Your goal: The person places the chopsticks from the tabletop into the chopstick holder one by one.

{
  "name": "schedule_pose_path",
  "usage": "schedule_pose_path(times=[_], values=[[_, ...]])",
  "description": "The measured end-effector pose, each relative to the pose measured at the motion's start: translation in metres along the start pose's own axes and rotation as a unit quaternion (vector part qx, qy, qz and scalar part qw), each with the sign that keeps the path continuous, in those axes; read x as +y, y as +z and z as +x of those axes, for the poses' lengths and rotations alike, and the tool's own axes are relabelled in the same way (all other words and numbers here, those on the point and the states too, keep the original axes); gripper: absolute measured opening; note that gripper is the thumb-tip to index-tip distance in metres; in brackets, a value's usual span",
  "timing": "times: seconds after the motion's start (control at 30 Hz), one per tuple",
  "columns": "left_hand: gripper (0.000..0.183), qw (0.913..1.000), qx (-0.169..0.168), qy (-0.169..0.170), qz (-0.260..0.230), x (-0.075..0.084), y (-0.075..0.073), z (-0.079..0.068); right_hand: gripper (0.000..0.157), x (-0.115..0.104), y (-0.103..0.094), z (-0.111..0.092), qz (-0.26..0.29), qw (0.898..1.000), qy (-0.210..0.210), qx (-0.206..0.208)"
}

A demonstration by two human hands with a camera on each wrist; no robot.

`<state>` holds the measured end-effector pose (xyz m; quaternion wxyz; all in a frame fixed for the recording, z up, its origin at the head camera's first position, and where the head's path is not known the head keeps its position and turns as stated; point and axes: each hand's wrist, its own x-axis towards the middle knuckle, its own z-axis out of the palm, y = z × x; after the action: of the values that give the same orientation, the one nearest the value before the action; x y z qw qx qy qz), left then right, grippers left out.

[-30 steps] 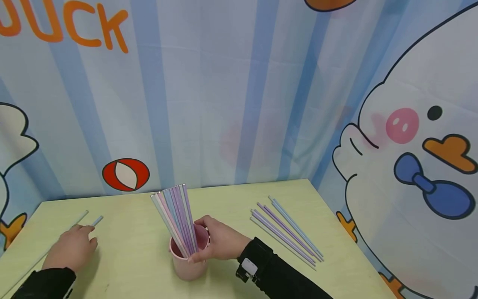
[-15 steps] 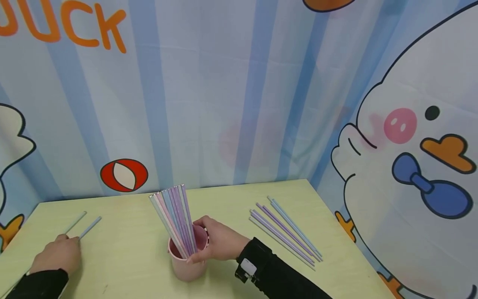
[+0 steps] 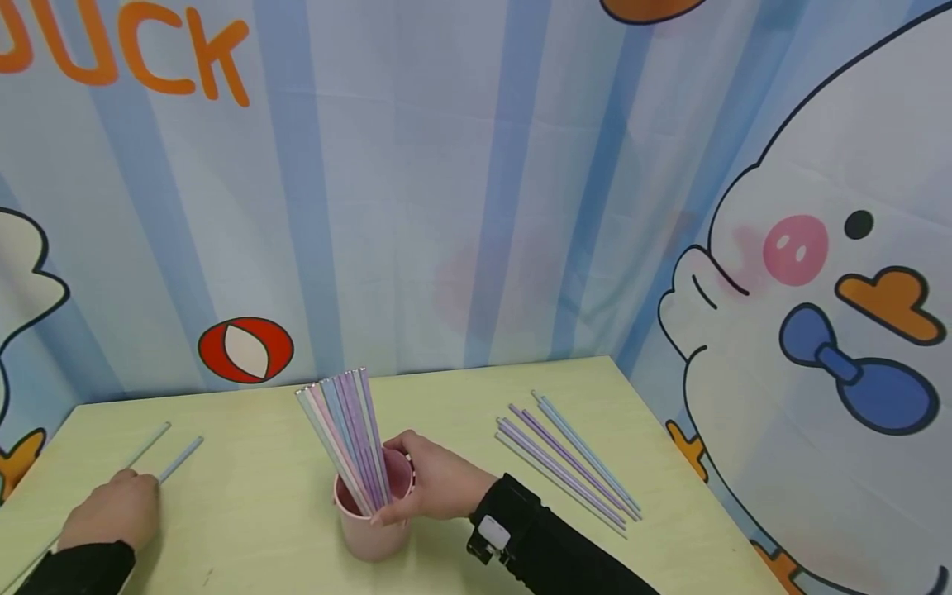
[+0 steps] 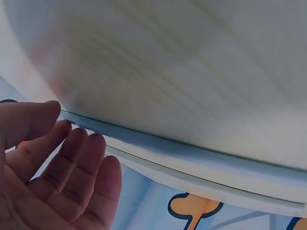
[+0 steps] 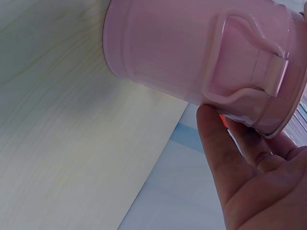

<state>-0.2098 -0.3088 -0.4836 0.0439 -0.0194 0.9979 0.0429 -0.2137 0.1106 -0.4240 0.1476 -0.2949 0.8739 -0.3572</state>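
At the table's left side my left hand has its thumb and fingertips about the near end of a light blue straw. The left wrist view shows that end between thumb and forefinger. A pale green straw lies beside it, partly hidden under the hand. My right hand grips a small pink bucket by its rim, thumb in front. In the bucket a bundle of green, pink, blue and purple straws leans to the left. The bucket's handle shows in the right wrist view.
Right of the bucket, several purple, pale and blue straws lie slanted on the light wooden table. Behind the table hangs a striped blue curtain with duck drawings.
My left hand has drawn back toward the near left along the straws, showing more of the blue straw. The right hand and bucket stay in place.
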Motion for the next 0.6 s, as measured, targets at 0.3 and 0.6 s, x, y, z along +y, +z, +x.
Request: schedule_pose_path(times=[0.3,0.6], values=[[0.008,0.9997,0.017,0.014,-0.010,0.005,-0.001,-0.001,0.086,-0.002,0.000,0.000,0.003,1.000,0.001,0.001],[0.009,0.9992,0.015,0.024,-0.027,0.016,0.001,-0.002,0.085,-0.001,0.000,0.000,0.010,1.000,0.005,0.000]])
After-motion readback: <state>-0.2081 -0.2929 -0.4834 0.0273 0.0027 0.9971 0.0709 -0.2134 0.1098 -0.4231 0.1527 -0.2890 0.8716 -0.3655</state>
